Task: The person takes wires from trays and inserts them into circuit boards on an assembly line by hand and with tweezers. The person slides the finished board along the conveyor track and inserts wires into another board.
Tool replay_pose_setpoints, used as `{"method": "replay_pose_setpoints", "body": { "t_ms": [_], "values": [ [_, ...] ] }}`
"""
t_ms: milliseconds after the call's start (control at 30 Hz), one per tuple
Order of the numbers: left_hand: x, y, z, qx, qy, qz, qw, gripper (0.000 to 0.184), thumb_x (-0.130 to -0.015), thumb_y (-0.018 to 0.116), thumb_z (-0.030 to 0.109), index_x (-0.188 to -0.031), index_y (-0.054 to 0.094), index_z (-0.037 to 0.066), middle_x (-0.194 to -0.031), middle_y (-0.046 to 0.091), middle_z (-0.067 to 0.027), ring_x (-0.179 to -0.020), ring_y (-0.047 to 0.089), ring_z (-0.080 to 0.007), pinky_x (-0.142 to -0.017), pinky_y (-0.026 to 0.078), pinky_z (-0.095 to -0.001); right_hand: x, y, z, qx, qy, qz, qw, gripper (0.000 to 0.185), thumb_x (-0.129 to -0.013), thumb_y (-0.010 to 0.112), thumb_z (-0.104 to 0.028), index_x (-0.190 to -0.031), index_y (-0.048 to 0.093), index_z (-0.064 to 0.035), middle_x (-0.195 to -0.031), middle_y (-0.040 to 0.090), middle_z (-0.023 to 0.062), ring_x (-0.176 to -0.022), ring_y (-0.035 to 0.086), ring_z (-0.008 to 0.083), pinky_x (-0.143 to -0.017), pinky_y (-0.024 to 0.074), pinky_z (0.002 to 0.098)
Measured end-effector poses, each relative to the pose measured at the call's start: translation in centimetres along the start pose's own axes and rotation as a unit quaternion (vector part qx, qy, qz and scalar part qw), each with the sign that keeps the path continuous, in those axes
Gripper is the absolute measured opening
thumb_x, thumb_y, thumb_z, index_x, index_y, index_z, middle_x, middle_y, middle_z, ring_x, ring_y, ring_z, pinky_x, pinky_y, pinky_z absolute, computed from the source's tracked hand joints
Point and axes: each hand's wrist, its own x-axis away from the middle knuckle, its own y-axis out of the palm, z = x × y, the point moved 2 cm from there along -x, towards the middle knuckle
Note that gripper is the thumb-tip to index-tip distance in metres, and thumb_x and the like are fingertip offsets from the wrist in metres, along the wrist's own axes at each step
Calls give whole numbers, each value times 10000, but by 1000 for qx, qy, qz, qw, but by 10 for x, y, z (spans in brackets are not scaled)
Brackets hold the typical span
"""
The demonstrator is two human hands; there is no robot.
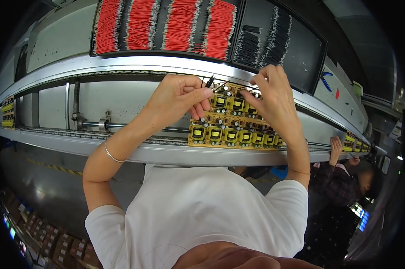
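A panel of circuit boards [233, 145] with yellow transformers lies on the conveyor under my hands. My left hand [184, 95] is at the panel's upper left corner, its fingers closed on a few short black wires [209, 82] that stick up past the fingertips. Over the panel's upper right part, my right hand [274, 96] is closed in a pinch, with a dark wire at its fingertips by the board's top edge. The fingers partly hide where that wire meets the board.
Behind the conveyor rail [122, 62] stand a tray of red wires [164, 27] in rows and a tray of black wires [296, 58]. Blue-handled pliers [326, 81] lie at the right. More boards [8, 112] sit far left. A co-worker's hand [336, 150] rests at the rail's right.
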Motion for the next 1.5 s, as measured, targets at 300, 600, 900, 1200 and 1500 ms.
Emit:
{"method": "replay_pose_setpoints", "body": {
  "t_ms": [300, 600, 900, 1200, 1500],
  "values": [
    [0, 6, -3, 18, 10, -23, 1000, 183, -933, 664, 115, -816, 688, -24, -716, 686, -88, -542, 605, -109, -521, 530, -211, -8, -10, -19, -309, -6, 5, 951, 137, -751, 740, 6, -876, 684, -1, -879, 597, 62, -849, 537, 195, -735, 448, 280],
    [-1, -3, -5, 21, 49, 78, 996, 148, -920, 676, 103, -848, 713, -21, -726, 696, -87, -525, 590, -93, -505, 520, -198, -9, 6, 2, -164, 67, 21, 984, 73, -774, 717, 6, -839, 684, 1, -848, 590, 48, -830, 540, 179, -744, 447, 292],
    [2, -6, 0, 38, 46, 95, 994, 107, -912, 680, 83, -928, 703, -20, -758, 706, -81, -505, 556, -84, -488, 480, -183, -11, 17, 3, -129, 45, -6, 991, 57, -787, 722, -17, -826, 685, 1, -831, 570, 44, -813, 526, 186, -730, 443, 300],
    [-1, -10, -7, 6, 33, 69, 997, 72, -876, 708, 50, -901, 697, -16, -741, 707, -78, -492, 555, -77, -474, 477, -181, -14, 14, -1, -37, 42, -62, 997, 67, -796, 734, -31, -827, 685, 3, -863, 590, 47, -836, 533, 188, -740, 448, 291],
    [0, -2, -6, 4, 36, 49, 998, 78, -860, 721, 53, -840, 711, -22, -715, 703, -84, -528, 595, -85, -502, 521, -188, -23, 5, -26, -253, 0, 3, 968, 80, -792, 741, -35, -835, 681, -3, -892, 628, 55, -827, 549, 176, -756, 440, 263]
  ]
}}
